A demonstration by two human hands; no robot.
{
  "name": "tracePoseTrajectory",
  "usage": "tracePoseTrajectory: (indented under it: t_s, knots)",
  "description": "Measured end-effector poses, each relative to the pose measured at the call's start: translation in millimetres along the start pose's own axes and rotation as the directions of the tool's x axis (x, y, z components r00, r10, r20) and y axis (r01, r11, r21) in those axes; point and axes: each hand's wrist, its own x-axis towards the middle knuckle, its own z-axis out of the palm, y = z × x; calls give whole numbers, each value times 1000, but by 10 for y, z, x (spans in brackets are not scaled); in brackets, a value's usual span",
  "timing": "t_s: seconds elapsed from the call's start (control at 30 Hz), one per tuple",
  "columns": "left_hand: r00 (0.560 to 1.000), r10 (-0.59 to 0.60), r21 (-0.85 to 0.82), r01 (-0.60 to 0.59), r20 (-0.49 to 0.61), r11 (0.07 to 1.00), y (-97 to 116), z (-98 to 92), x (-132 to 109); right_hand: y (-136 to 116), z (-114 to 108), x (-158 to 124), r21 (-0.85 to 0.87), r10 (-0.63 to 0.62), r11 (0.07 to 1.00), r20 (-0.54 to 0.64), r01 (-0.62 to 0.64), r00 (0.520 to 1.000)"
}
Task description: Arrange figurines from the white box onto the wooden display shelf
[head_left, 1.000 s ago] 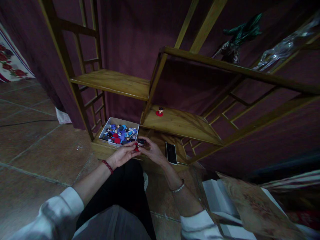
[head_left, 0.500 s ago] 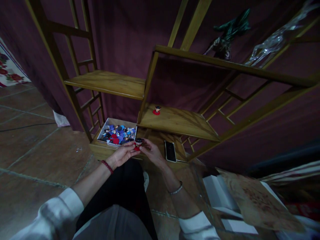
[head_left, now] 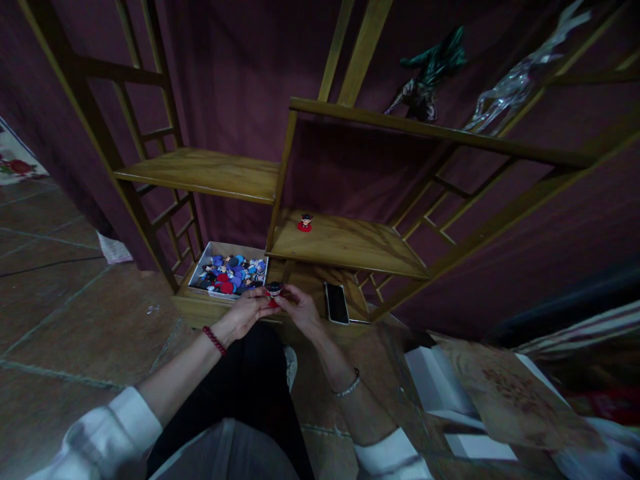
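Observation:
My left hand (head_left: 245, 313) and my right hand (head_left: 301, 311) meet in front of me and pinch a small figurine (head_left: 273, 291) with a dark head and a red base between their fingertips. Just beyond them an open white box (head_left: 226, 273) full of several small blue, red and dark figurines sits on the lowest board of a wooden shelf unit. A second figurine on a red base (head_left: 305, 223) stands alone on the middle shelf (head_left: 350, 244) above and behind my hands.
A black phone (head_left: 337, 303) lies on the bottom board right of my hands. The upper left shelf (head_left: 200, 173) is bare; dark green and clear wrapped objects (head_left: 430, 73) sit on the top shelf. Open white boxes and a patterned board (head_left: 480, 393) lie on the tiled floor at right.
The view has shifted, so the shelf and box sit further left in the picture. Both hands stay together on the small figurine, with little change in their hold.

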Motion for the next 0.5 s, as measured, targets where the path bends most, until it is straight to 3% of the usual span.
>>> tracePoseTrajectory:
  t_s: [0.5]
  knots:
    - [1000, 9, 69, -10, 20, 998, 92, 318, 30, 27, -214, -2, -64, -81, 995, -109, 75, 991]
